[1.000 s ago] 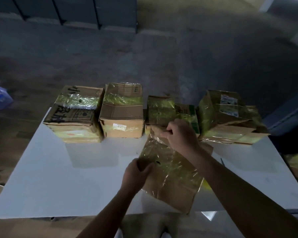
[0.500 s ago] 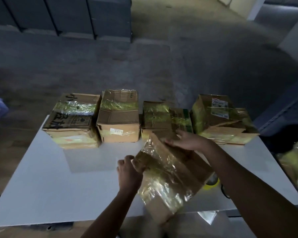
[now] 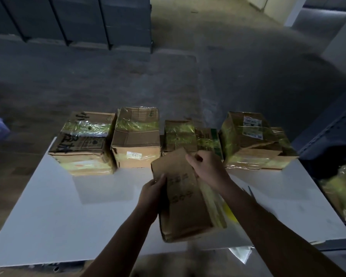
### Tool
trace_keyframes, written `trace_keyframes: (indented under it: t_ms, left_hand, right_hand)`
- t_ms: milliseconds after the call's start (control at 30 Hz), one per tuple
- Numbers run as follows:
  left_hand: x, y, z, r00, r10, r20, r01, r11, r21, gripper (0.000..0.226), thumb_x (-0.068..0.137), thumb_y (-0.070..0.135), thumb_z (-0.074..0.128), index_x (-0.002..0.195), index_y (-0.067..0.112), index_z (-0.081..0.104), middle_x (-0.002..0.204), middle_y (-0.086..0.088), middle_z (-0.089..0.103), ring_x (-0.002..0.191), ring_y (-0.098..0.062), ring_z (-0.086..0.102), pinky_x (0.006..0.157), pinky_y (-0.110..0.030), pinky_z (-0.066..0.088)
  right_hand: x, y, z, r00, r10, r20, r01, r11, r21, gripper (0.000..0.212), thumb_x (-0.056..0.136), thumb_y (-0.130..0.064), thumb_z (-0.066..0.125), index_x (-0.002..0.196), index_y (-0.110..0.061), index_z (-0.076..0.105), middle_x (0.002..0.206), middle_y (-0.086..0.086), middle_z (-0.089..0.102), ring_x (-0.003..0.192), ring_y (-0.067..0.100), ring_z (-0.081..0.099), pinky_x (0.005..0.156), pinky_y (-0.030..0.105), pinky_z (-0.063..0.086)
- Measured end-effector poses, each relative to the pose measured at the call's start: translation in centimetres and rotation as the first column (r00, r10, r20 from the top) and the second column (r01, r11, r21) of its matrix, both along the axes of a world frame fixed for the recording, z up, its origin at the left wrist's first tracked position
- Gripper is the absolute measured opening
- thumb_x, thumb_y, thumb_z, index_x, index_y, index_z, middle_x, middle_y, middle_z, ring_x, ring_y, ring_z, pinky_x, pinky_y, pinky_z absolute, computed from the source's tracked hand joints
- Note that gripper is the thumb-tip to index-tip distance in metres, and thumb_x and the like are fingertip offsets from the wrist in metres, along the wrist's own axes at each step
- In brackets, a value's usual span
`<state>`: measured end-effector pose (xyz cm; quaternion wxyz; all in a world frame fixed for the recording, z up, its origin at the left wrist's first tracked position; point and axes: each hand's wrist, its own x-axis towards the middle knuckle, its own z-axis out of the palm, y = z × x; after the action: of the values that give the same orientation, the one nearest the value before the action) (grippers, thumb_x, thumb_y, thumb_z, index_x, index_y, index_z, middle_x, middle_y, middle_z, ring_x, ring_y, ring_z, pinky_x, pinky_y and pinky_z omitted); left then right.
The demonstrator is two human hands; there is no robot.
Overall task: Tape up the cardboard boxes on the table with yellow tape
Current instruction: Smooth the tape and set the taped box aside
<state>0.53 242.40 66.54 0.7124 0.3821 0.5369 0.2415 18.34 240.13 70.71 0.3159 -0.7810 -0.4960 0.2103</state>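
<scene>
Box sits between my hands at the near edge of the bench, a little right of the middle. Its plain brown face is up, with faint print on it, and yellow tape runs down its right side. I cannot tell whether it rests on the bench or is lifted.

My left hand grips the box's left edge, thumb on the top face and fingers curled under. My right hand is at its far right corner, fingers curled and pinching the edge there.

Just right of the box, under my right forearm, a yellow patch shows; I cannot tell what it is.

Along the far edge stands a row of taped boxes. The left box, at the far left corner, has black writing. The second box touches it. Two small boxes stand just behind my right hand. The right stack is at the far right corner, with a white label on top.

Off the right edge lies a taped bundle.
</scene>
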Motion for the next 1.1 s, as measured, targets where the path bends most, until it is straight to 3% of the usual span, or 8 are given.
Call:
trace_keyframes:
  t_ms: [167,267,333,467,667,833,967,1100]
  left_hand:
    - [-0.9,0.5,-1.6,0.93,0.075,-0.361,-0.021,0.988,0.151,0.052,0.099,0.045,0.041,0.13,0.003,0.05,0.104,-0.009,0.062,0.092,-0.024,0.062,0.069,-0.035,0.055]
    - [-1.9,0.8,-0.9,0.953,-0.009,-0.302,0.044,0.993,0.109,0.083,0.086,0.069,0.043,0.145,0.012,0.033,0.138,-0.014,0.049,0.122,-0.034,0.051,0.094,-0.047,0.048]
    - [-2.8,1.2,-0.7,0.955,-0.052,-0.293,0.081,0.993,0.086,0.097,0.073,0.076,0.045,0.142,0.009,0.038,0.139,-0.016,0.05,0.122,-0.033,0.051,0.094,-0.045,0.048]
    - [-4.1,2.2,-1.5,0.943,-0.073,-0.326,0.094,0.994,0.049,0.077,0.087,0.067,0.04,0.128,0.003,0.053,0.128,-0.019,0.058,0.111,-0.031,0.057,0.097,-0.048,0.047]
    - [-3.4,1.4,-2.3,0.952,-0.044,-0.304,0.081,0.991,0.111,0.067,0.084,0.072,0.028,0.105,0.017,0.062,0.108,-0.008,0.064,0.093,-0.019,0.06,0.073,-0.032,0.045]
    - [-4.6,2.8,-3.4,0.955,-0.034,-0.295,0.025,0.999,-0.031,0.072,0.089,0.072,0.03,0.112,0.013,0.063,0.112,-0.01,0.064,0.106,-0.027,0.057,0.097,-0.046,0.044]
    - [-4.4,2.8,-3.7,0.958,-0.104,-0.266,0.091,0.994,-0.06,0.081,0.082,0.08,0.022,0.113,0.019,0.065,0.115,-0.007,0.066,0.115,-0.027,0.055,0.097,-0.047,0.04]
    - [-4.1,3.0,-3.4,0.974,-0.158,-0.165,0.155,0.988,-0.028,0.079,0.083,0.08,0.026,0.115,0.019,0.066,0.111,-0.009,0.071,0.11,-0.028,0.063,0.102,-0.052,0.043]
  right_hand:
    - [-2.3,-0.1,-3.9,0.993,0.043,-0.112,-0.052,0.995,-0.086,0.026,0.087,-0.048,0.063,0.093,-0.025,0.051,0.08,-0.016,0.053,0.072,0.005,0.055,0.055,0.02,0.038]
    - [-3.5,0.1,-5.9,0.989,-0.074,-0.125,0.056,0.988,-0.14,0.048,0.076,-0.063,0.066,0.096,-0.023,0.048,0.082,-0.013,0.052,0.073,0.004,0.052,0.055,0.024,0.04]
    - [-4.1,0.4,-6.6,0.986,-0.084,-0.146,0.062,0.987,-0.145,0.053,0.074,-0.066,0.065,0.098,-0.022,0.047,0.087,-0.008,0.054,0.077,0.011,0.055,0.062,0.031,0.046]
    - [-3.9,-0.2,-7.6,0.996,-0.089,0.003,0.089,0.992,-0.085,0.04,0.081,-0.059,0.063,0.091,-0.024,0.045,0.085,-0.009,0.047,0.074,0.01,0.049,0.059,0.026,0.038]
    - [-2.8,-0.6,-9.0,0.988,-0.115,0.099,0.118,0.993,-0.03,0.04,0.084,-0.053,0.063,0.093,-0.016,0.049,0.096,0.0,0.049,0.084,0.018,0.05,0.063,0.028,0.035]
    - [-0.1,-0.5,-9.5,0.965,-0.246,0.088,0.26,0.93,-0.26,0.072,0.076,-0.065,0.064,0.125,-0.015,0.046,0.124,0.01,0.047,0.117,0.031,0.044,0.089,0.043,0.043]
    - [1.2,-1.4,-10.9,0.899,-0.283,-0.334,0.142,0.909,-0.391,0.064,0.083,-0.065,0.055,0.125,-0.016,0.049,0.115,0.008,0.06,0.098,0.023,0.058,0.079,0.035,0.049]
    - [2.2,-1.7,-11.2,0.937,-0.199,-0.288,0.097,0.938,-0.332,0.045,0.098,-0.05,0.038,0.109,-0.013,0.06,0.089,0.007,0.065,0.077,0.02,0.061,0.061,0.029,0.044]
